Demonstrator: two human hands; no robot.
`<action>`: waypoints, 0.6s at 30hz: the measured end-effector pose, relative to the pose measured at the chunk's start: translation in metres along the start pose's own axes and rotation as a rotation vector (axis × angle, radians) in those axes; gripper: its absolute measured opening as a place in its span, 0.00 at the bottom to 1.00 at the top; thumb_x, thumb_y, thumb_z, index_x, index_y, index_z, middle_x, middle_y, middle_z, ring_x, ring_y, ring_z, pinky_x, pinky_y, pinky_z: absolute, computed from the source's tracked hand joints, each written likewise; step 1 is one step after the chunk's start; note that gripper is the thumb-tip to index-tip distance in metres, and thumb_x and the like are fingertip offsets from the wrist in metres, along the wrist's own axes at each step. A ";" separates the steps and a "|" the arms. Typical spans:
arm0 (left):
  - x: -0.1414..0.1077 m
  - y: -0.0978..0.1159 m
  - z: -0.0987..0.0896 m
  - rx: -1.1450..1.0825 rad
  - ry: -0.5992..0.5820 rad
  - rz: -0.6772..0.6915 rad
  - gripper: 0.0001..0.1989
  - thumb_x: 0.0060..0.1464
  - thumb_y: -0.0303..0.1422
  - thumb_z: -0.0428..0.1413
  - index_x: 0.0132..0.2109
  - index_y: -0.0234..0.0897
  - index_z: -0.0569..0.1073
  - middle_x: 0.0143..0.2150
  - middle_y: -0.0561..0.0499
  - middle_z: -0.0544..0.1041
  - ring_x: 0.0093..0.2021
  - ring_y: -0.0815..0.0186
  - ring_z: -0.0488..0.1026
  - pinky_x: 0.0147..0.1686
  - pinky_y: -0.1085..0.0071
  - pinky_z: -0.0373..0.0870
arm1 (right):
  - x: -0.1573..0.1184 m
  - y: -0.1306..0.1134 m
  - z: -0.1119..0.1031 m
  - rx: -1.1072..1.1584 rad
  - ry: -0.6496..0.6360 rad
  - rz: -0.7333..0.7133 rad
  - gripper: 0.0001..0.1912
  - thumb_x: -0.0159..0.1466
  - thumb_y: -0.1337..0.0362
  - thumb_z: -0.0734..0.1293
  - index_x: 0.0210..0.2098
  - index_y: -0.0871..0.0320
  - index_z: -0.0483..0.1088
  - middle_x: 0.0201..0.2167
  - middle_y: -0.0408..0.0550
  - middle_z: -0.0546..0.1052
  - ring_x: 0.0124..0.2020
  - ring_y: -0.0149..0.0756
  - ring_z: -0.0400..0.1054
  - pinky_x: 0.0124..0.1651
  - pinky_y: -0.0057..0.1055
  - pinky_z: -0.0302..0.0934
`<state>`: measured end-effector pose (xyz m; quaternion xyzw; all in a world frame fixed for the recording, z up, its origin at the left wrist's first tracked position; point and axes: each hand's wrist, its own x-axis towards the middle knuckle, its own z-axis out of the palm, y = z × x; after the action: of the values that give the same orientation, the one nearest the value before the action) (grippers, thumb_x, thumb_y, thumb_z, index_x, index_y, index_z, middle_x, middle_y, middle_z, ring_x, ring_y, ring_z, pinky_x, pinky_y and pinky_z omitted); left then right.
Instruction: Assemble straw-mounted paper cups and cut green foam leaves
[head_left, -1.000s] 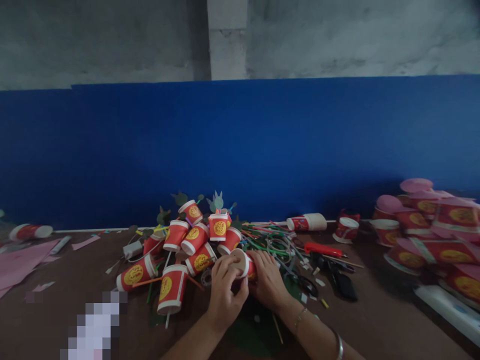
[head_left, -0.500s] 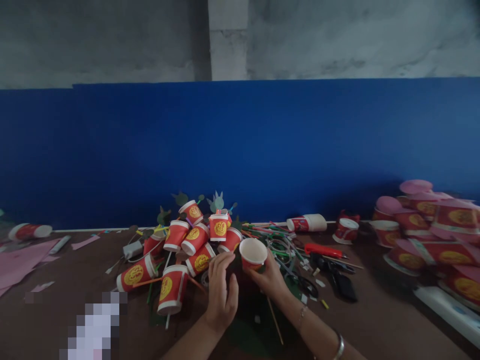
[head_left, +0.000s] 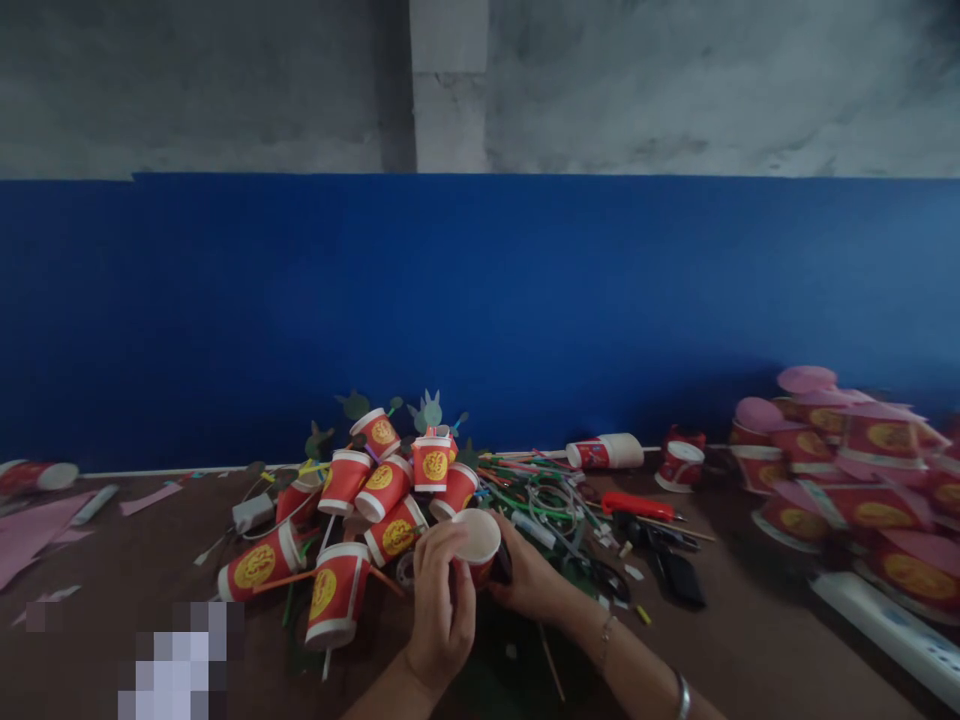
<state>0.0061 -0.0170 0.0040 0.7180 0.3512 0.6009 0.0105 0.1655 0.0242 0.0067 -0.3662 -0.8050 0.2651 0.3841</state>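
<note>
A red-and-white paper cup [head_left: 478, 538] stands mouth-up between my hands, its white inside facing me. My left hand [head_left: 441, 605] has its fingers over the cup's left rim and side, gripping it. On the cup's right side, my right hand [head_left: 531, 580] is curled around a small dark piece [head_left: 502, 562] that touches or nearly touches the cup wall; what the piece is I cannot make out. Just left of my hands lies a heap of similar red cups [head_left: 396, 530] with yellow emblems, straws and dark paper animal shapes.
Straws and cords [head_left: 555, 500] lie tangled behind my right hand. Right of them are a red-handled tool [head_left: 637, 506] and a black object [head_left: 681, 578]. Cups with pink paper [head_left: 885, 470] are piled far right, beside a white power strip [head_left: 889, 625]. Pink paper [head_left: 37, 535] lies left.
My left hand has closed onto the cup, which shifted slightly left and down. My right hand has moved from holding the cup to its right side, where a dark piece now shows.
</note>
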 end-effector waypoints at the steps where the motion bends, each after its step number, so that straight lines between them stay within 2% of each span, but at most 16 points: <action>1: -0.001 0.001 0.000 0.010 -0.016 0.024 0.19 0.52 0.19 0.46 0.51 0.35 0.62 0.48 0.41 0.67 0.52 0.57 0.62 0.50 0.54 0.61 | 0.002 0.004 -0.008 -0.074 -0.012 -0.010 0.35 0.46 0.74 0.66 0.54 0.61 0.58 0.50 0.55 0.69 0.51 0.44 0.63 0.53 0.37 0.57; 2: -0.002 0.002 0.000 0.018 -0.040 0.054 0.19 0.51 0.18 0.46 0.50 0.35 0.63 0.48 0.42 0.67 0.52 0.57 0.62 0.50 0.55 0.61 | 0.005 0.008 -0.018 -0.171 0.024 0.016 0.32 0.46 0.75 0.64 0.52 0.61 0.60 0.49 0.55 0.69 0.50 0.43 0.63 0.53 0.37 0.57; 5: -0.003 0.010 0.000 0.023 -0.137 0.141 0.20 0.48 0.16 0.46 0.49 0.35 0.64 0.47 0.43 0.68 0.52 0.58 0.62 0.50 0.57 0.61 | 0.020 0.021 -0.052 -0.569 0.162 0.227 0.21 0.51 0.76 0.58 0.42 0.58 0.71 0.44 0.50 0.74 0.48 0.40 0.65 0.52 0.35 0.57; 8: -0.005 0.016 0.001 0.005 -0.210 0.202 0.20 0.47 0.16 0.46 0.47 0.35 0.64 0.47 0.43 0.69 0.51 0.59 0.62 0.50 0.59 0.61 | 0.035 0.031 -0.075 -0.678 0.180 0.304 0.14 0.56 0.71 0.58 0.34 0.59 0.75 0.39 0.52 0.75 0.44 0.42 0.66 0.50 0.36 0.56; 12: -0.008 0.015 0.003 0.000 -0.260 0.236 0.20 0.46 0.16 0.46 0.46 0.36 0.65 0.47 0.43 0.69 0.51 0.59 0.62 0.49 0.60 0.61 | 0.050 0.039 -0.072 -0.775 0.089 0.364 0.09 0.53 0.68 0.63 0.25 0.58 0.77 0.41 0.55 0.74 0.47 0.49 0.62 0.47 0.39 0.55; 18: -0.007 0.010 0.004 0.003 -0.271 0.225 0.18 0.47 0.17 0.46 0.44 0.36 0.66 0.46 0.44 0.70 0.50 0.60 0.63 0.48 0.60 0.62 | 0.060 0.044 -0.056 -0.827 0.004 0.371 0.08 0.49 0.73 0.65 0.26 0.61 0.77 0.44 0.60 0.73 0.49 0.51 0.60 0.48 0.41 0.53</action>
<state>0.0143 -0.0268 0.0013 0.8271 0.2648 0.4957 -0.0108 0.2015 0.1062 0.0322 -0.6274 -0.7634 -0.0152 0.1529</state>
